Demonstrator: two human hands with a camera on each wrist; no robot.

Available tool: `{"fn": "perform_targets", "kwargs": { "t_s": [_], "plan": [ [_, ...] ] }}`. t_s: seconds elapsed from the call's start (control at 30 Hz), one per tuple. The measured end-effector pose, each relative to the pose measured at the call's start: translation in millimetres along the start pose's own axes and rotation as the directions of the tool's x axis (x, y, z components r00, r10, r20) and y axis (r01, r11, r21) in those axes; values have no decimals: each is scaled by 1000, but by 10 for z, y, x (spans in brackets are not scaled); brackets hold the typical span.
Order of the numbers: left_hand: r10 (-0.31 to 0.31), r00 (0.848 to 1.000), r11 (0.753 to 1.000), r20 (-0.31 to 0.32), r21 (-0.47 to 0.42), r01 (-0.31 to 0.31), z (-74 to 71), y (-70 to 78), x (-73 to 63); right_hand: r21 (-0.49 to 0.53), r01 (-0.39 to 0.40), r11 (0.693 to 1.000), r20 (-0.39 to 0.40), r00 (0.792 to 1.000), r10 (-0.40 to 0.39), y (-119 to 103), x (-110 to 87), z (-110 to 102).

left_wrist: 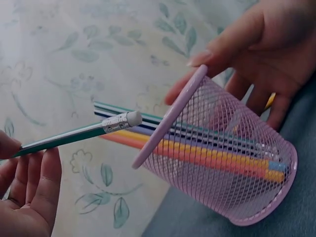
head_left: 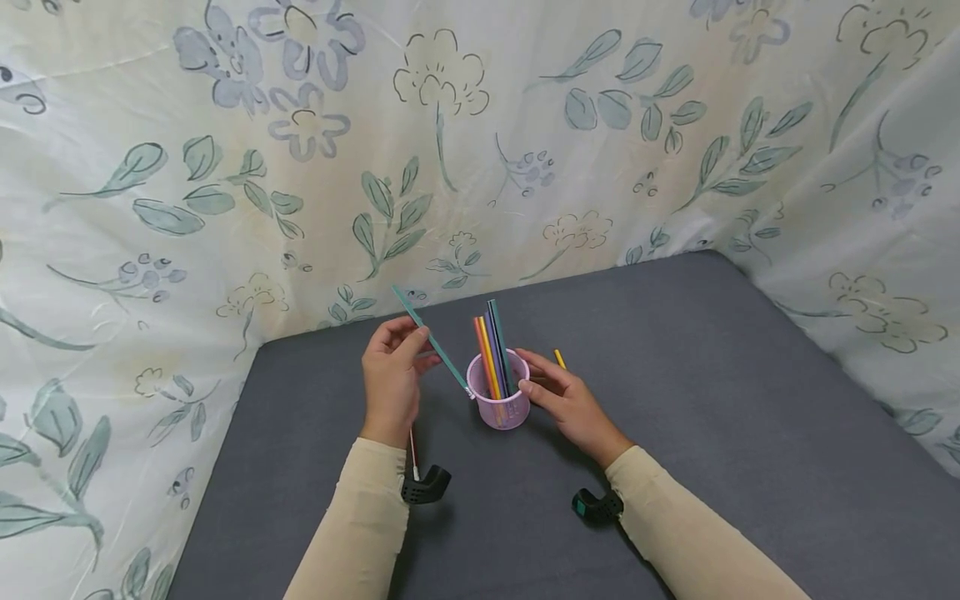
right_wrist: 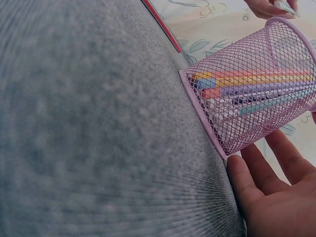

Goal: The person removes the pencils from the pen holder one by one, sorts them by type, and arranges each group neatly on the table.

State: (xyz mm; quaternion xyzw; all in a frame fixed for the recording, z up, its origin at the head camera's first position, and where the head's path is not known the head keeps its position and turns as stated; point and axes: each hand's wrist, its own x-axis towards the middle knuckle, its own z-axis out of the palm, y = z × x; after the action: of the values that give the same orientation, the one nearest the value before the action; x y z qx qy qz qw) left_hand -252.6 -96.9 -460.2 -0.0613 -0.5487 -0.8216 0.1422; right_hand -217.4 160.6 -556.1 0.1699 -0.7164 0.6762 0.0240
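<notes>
My left hand (head_left: 393,379) pinches a green pencil (head_left: 446,358) between thumb and fingers, its eraser end pointing down at the left rim of a pink mesh pencil cup (head_left: 513,414). In the left wrist view, the white eraser (left_wrist: 134,118) and silver ferrule overlap the pencils that stick out of the cup. Thumb and fingers of my right hand (head_left: 566,408) hold the cup at its right side, with the thumb near the rim. Inside the cup lean several pencils (head_left: 486,350) in orange, yellow, purple, dark and green.
A red pencil (head_left: 414,450) lies on the dark grey table (head_left: 675,358) beside my left wrist, partly hidden by it. Behind my right hand a yellow pencil (head_left: 559,358) shows. Floral cloth (head_left: 480,167) hangs around the table's back and sides.
</notes>
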Motion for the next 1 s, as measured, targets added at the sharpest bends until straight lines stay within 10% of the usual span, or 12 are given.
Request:
{"fn": "perform_targets", "kwargs": {
  "t_s": [0.53, 1.0],
  "plan": [
    [-89, 996, 986, 10, 141, 87, -319, -34, -41, 5, 5, 1000, 6, 1000, -5, -21, 10, 13],
    [-195, 980, 926, -50, 321, 200, -680, -129, -86, 2, -5, 1000, 4, 1000, 5, -35, 8, 17]
  ]
}}
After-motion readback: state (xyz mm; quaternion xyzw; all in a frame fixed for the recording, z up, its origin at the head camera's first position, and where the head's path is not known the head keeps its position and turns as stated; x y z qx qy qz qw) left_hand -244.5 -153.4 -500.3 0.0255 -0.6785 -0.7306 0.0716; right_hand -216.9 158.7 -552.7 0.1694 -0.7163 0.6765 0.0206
